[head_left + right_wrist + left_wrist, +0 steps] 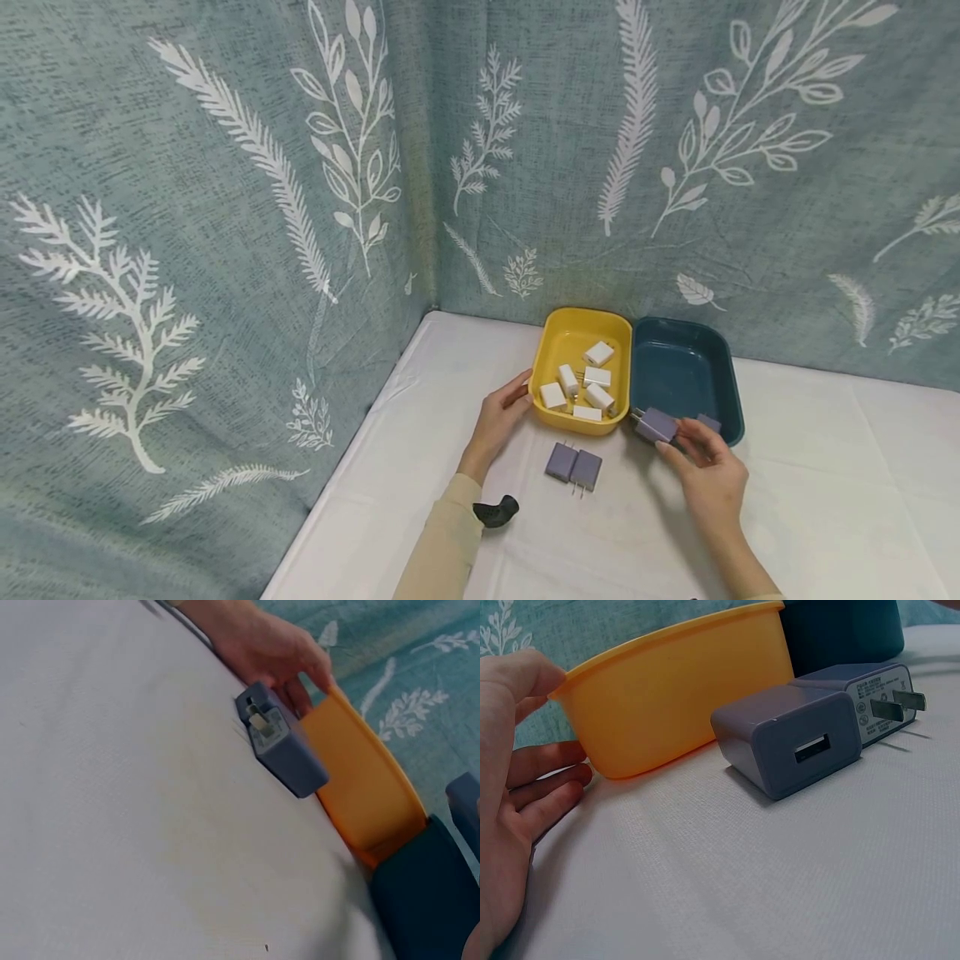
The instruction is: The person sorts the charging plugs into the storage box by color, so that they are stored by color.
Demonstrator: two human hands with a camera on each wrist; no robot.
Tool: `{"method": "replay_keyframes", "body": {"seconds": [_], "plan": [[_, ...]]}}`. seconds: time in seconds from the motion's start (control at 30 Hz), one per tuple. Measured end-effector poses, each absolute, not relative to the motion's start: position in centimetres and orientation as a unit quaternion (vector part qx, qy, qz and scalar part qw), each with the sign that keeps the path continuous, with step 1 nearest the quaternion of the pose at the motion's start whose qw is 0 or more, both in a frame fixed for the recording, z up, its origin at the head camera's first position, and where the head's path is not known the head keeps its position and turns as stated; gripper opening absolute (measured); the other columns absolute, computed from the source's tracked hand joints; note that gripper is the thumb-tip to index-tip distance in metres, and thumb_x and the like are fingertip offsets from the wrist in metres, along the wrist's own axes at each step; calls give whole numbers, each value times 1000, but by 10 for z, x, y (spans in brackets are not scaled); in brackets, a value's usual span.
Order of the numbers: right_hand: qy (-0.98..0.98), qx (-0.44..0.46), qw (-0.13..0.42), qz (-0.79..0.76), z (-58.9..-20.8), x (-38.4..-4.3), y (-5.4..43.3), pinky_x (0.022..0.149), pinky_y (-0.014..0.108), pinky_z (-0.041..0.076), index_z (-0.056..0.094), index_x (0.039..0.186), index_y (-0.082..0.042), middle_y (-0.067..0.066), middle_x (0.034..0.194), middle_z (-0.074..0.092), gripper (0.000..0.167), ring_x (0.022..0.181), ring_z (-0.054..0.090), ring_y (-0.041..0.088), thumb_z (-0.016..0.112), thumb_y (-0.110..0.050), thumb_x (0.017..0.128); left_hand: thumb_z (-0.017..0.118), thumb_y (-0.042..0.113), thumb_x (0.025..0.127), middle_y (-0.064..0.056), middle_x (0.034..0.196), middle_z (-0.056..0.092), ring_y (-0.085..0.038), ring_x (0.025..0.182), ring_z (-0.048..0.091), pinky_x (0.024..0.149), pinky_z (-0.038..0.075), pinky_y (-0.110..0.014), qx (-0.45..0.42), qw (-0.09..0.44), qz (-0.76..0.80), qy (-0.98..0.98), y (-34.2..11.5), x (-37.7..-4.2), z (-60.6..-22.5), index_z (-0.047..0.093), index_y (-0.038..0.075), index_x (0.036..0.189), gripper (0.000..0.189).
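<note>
My right hand [716,483] pinches a purple USB charger [656,425] above the front edge of the dark blue bin [678,358]; in the right wrist view this charger is partly cut off at the frame's edge. Another purple charger [708,423] shows inside the blue bin, partly hidden behind my right fingers. My left hand [498,421] touches the left side of the yellow bin [551,333], with relaxed fingers against its outer wall and a fingertip at its rim. Several white chargers [597,377] lie in the yellow bin.
Two purple chargers, a left one [561,462] and a right one [586,470], lie side by side on the white tablecloth [825,467] before the yellow bin. The bins stand against each other near a patterned teal curtain [562,167]. A black strap end [497,511] sticks out from my left sleeve.
</note>
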State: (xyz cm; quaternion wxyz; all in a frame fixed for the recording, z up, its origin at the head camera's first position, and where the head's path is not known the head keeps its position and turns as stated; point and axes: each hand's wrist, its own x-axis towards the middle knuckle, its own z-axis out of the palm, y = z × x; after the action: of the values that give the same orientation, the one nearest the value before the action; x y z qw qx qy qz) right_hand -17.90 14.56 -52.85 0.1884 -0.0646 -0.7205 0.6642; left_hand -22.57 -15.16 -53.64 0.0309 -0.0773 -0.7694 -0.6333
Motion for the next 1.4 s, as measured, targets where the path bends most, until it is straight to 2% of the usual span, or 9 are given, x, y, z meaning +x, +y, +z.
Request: {"method": "replay_keyframes", "body": {"seconds": [0.3,0.63,1.0,1.27,1.4], "plan": [[-687,-73,212,691,-527,-183,149,82,12,53,63,112,9,-13,97,69,47,88,68,-3,77,17,68,57,15,98,-18,142,53,-30,126,56,102,49,-30,-81,32,-636,-767,-151,-225,-535,48,8,144,48],[-723,-89,215,650,-521,-184,150,82,9,52,64,115,4,-18,97,67,46,88,66,-7,79,9,72,56,17,98,-18,142,53,-30,127,56,101,48,-25,-81,27,-637,-766,-153,-225,-536,47,9,144,48],[-717,-103,228,651,-523,-189,153,81,9,52,64,116,5,-15,99,67,49,89,66,-5,80,9,71,56,17,98,-16,144,52,-29,128,56,102,49,-27,-80,28,-637,-766,-153,-225,-536,47,10,144,48],[-682,-105,251,679,-522,-193,156,81,9,52,65,109,5,-15,96,69,44,90,66,-2,78,15,68,56,15,98,-18,143,53,-30,127,56,101,50,-27,-79,30,-635,-768,-152,-225,-536,47,9,144,48],[-638,-93,265,717,-520,-194,156,82,12,53,64,106,9,-8,96,70,44,92,67,3,73,23,66,56,15,98,-16,144,52,-29,127,56,101,50,-26,-79,30,-635,-768,-153,-226,-536,48,10,144,48]]}}
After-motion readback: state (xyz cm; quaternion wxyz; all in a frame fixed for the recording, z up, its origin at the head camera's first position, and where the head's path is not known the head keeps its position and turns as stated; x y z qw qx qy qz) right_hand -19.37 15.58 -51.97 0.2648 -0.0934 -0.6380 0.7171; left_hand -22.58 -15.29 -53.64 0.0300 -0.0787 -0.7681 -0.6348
